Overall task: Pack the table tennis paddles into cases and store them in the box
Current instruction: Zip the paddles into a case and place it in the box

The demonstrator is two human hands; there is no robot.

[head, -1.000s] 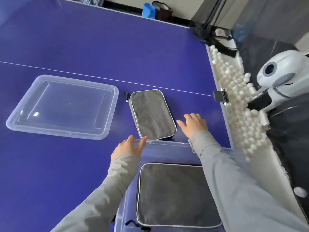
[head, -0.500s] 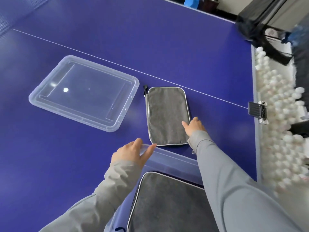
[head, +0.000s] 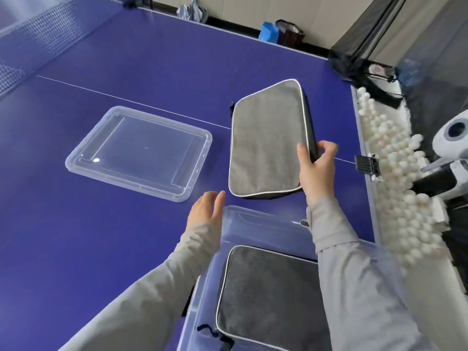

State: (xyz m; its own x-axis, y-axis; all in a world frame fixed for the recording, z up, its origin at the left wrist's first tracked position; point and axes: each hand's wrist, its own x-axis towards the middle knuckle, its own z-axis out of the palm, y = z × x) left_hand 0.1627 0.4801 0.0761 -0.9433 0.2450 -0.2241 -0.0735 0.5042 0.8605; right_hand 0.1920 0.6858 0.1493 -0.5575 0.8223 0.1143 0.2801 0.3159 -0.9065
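Our right hand point(head: 316, 171) grips the grey case point(head: 266, 143) by its right edge, thumb on top and fingers curled round the side. It holds the case tipped up near the right edge of the table point(head: 177, 59). Our left hand point(head: 206, 211) is loose and holds nothing, just beside the far left corner of the box point(head: 266, 224), where another case point(head: 266, 295) already lies. We should steady the box, then lay this case flat on the first with corners matched, so the lid point(head: 139, 150) fits.
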